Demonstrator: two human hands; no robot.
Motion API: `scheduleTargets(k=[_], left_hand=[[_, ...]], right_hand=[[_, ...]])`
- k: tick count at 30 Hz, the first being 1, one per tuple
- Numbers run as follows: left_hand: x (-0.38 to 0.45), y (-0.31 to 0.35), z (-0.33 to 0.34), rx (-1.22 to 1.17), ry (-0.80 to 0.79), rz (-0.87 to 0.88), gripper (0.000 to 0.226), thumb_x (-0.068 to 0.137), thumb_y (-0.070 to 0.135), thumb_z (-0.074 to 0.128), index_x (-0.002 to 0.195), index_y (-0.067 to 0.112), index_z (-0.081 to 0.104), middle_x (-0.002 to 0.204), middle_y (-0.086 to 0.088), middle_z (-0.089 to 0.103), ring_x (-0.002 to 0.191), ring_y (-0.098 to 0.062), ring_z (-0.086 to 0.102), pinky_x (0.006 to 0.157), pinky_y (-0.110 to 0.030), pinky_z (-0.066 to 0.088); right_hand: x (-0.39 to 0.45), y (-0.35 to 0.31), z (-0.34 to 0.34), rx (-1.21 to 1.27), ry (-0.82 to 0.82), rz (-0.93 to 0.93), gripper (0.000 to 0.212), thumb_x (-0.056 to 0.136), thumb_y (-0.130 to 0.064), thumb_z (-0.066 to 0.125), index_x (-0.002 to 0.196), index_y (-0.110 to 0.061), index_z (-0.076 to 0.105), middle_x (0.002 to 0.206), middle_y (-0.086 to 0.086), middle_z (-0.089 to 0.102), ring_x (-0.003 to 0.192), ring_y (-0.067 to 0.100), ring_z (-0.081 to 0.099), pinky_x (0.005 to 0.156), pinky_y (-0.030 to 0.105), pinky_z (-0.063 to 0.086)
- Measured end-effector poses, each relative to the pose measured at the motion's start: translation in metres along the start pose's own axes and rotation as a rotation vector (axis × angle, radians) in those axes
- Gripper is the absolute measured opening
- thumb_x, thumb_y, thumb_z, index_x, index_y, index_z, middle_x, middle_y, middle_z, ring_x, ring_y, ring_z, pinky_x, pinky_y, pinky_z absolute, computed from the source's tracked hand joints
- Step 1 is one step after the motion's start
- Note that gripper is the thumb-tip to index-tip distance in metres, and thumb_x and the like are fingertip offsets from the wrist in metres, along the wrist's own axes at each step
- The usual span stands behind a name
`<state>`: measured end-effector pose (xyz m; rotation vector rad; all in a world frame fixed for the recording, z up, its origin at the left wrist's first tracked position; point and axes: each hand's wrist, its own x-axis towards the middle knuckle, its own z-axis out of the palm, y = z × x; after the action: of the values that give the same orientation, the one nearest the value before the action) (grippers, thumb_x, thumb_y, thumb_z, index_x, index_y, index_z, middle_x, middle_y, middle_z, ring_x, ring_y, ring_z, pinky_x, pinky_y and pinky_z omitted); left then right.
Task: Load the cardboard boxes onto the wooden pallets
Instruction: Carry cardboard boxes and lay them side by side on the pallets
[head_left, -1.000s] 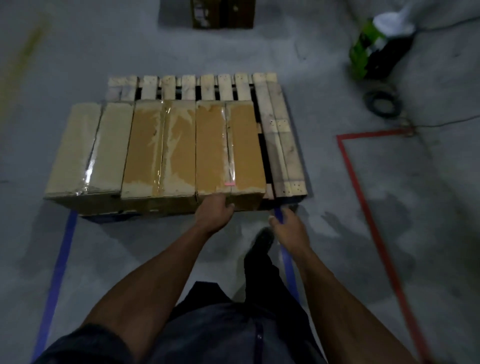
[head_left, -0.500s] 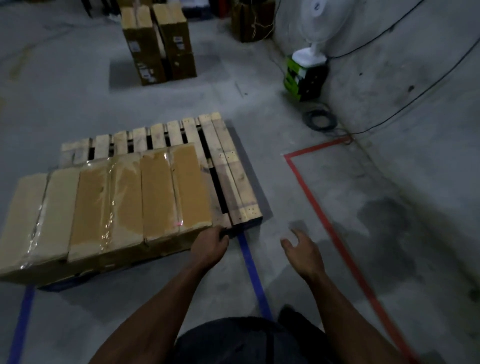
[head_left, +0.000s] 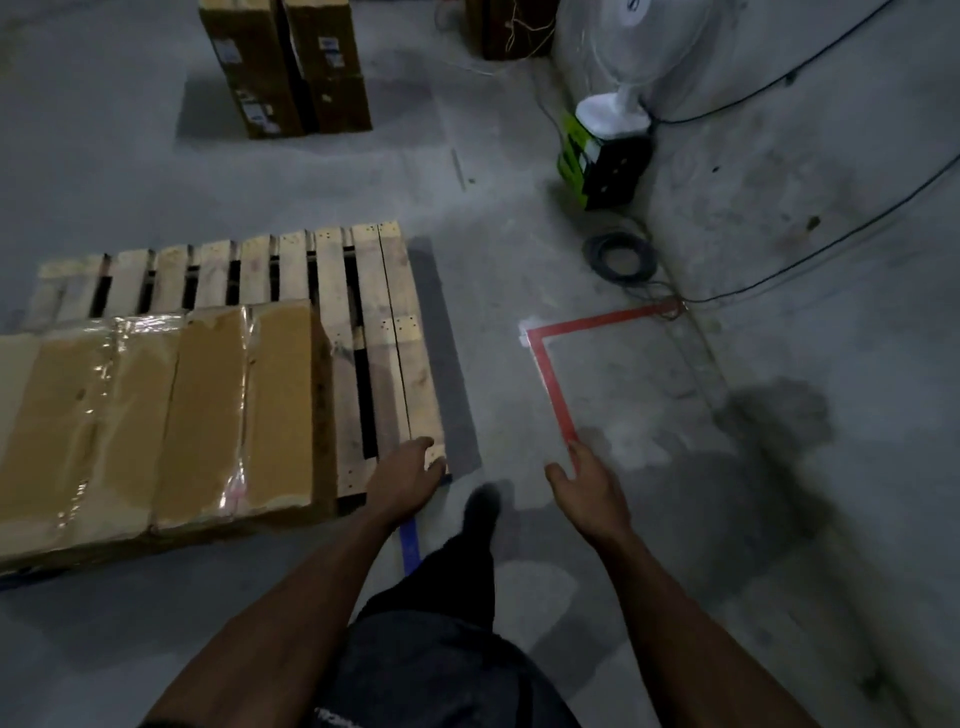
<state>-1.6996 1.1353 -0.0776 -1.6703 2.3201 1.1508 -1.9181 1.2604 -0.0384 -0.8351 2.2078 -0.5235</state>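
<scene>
- A wooden pallet (head_left: 374, 312) lies flat on a grey concrete floor (head_left: 519, 249), its slats running away from the viewer.
- Cardboard boxes (head_left: 156, 415) wrapped in clear film lie flat on the pallet's left part, just left of the left hand (head_left: 402, 480). Their long axes run along the slats, near ends toward the viewer. At least three tops show side by side; the row is cut off at the frame's left edge, so the full count cannot be told.
- The pallet's right slats, just beyond the left hand, are bare.
- The left hand is over the pallet's near right corner, fingers spread loosely, grip wide and holding nothing. Whether it touches the wood cannot be told.
- The right hand (head_left: 587, 493) hangs over the floor, well right of the pallet, grip wide, fingers relaxed, holding nothing.
- Two more dark boxes (head_left: 291, 67) stand upright together on the floor, far beyond the left hand.
- An L of red tape (head_left: 550, 384) on the floor starts at the right hand's fingertips and turns right.
- A strip of blue tape (head_left: 409, 545) runs just below the left hand.
- A white fan (head_left: 628, 78) on a green and black box (head_left: 602, 161), a coiled cable (head_left: 618, 254), and wall cables lie far beyond the right hand.
- One dark shoe (head_left: 480, 509) steps between the hands.
</scene>
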Motion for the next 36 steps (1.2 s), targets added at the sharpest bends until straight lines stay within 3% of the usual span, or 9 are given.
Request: scheduleTargets(k=[1,3,5,10,17,22,26,32,36], left_hand=[[0.001,0.001,-0.002,-0.004,-0.01,0.0,0.056,0.1,0.039,0.045,0.145,0.007,0.041,0.146,-0.014,0.047,0.132,-0.029,0.046,0.104,-0.035,0.039],[0.098,0.025,0.004,-0.012,-0.035,-0.039,0.058,0.098,0.041,0.044,0.144,0.006,0.043,0.144,-0.015,0.049,0.13,-0.029,0.048,0.103,-0.034,0.04],[0.115,0.035,-0.004,-0.021,-0.042,-0.047,0.051,0.099,0.033,0.046,0.139,0.003,0.047,0.141,-0.017,0.051,0.127,-0.03,0.05,0.1,-0.033,0.041],[0.238,0.084,-0.049,0.005,-0.089,-0.077,0.065,0.081,0.043,0.034,0.125,0.001,0.057,0.124,-0.019,0.062,0.111,-0.033,0.059,0.09,-0.039,0.05],[0.379,0.155,-0.131,0.135,0.014,-0.075,0.043,0.096,0.033,0.045,0.127,0.005,0.057,0.124,-0.015,0.062,0.112,-0.029,0.057,0.091,-0.038,0.05],[0.484,0.169,-0.155,0.139,0.02,-0.2,0.062,0.082,0.046,0.032,0.12,0.004,0.06,0.127,-0.016,0.061,0.113,-0.03,0.057,0.092,-0.039,0.05],[0.571,0.197,-0.188,0.075,0.07,-0.28,0.071,0.08,0.043,0.033,0.135,0.002,0.052,0.132,-0.018,0.058,0.12,-0.032,0.054,0.097,-0.037,0.046],[0.677,0.243,-0.262,-0.036,0.266,-0.363,0.053,0.083,0.041,0.04,0.119,0.007,0.061,0.115,-0.013,0.065,0.104,-0.029,0.06,0.08,-0.036,0.051],[0.752,0.247,-0.304,-0.1,0.324,-0.407,0.057,0.084,0.04,0.04,0.127,0.007,0.059,0.12,-0.014,0.064,0.109,-0.03,0.059,0.085,-0.038,0.052]], right_hand=[[0.006,0.002,0.002,-0.015,0.007,-0.01,0.077,0.077,-0.064,0.047,0.143,-0.022,0.049,0.144,0.002,0.055,0.13,0.024,0.052,0.11,0.04,0.042],[0.109,0.0,-0.014,-0.077,-0.036,0.031,0.075,0.075,-0.065,0.044,0.138,-0.025,0.052,0.138,0.001,0.059,0.125,0.024,0.056,0.106,0.039,0.045],[0.122,-0.018,-0.024,-0.121,-0.036,-0.002,0.071,0.078,-0.064,0.046,0.137,-0.024,0.053,0.138,0.002,0.059,0.125,0.025,0.055,0.106,0.038,0.045],[0.237,-0.089,-0.085,-0.229,-0.084,-0.074,0.052,0.097,-0.035,0.057,0.141,-0.009,0.05,0.142,0.013,0.055,0.13,0.031,0.05,0.104,0.034,0.039],[0.4,-0.174,-0.149,-0.294,-0.09,-0.123,0.054,0.096,-0.039,0.055,0.143,-0.015,0.047,0.145,0.01,0.052,0.133,0.029,0.047,0.109,0.038,0.036],[0.547,-0.22,-0.164,-0.35,-0.158,-0.209,0.065,0.095,-0.046,0.053,0.151,-0.017,0.038,0.153,0.007,0.042,0.14,0.027,0.038,0.115,0.037,0.031],[0.664,-0.27,-0.181,-0.423,-0.235,-0.322,0.068,0.097,-0.048,0.051,0.153,-0.014,0.033,0.157,0.007,0.037,0.143,0.027,0.034,0.116,0.037,0.027],[0.795,-0.383,-0.22,-0.566,-0.338,-0.484,0.069,0.098,-0.051,0.048,0.154,-0.016,0.031,0.159,0.007,0.034,0.145,0.028,0.032,0.118,0.041,0.027],[0.869,-0.453,-0.216,-0.626,-0.342,-0.567,0.068,0.098,-0.052,0.047,0.154,-0.016,0.032,0.158,0.006,0.035,0.145,0.027,0.032,0.119,0.04,0.027]])
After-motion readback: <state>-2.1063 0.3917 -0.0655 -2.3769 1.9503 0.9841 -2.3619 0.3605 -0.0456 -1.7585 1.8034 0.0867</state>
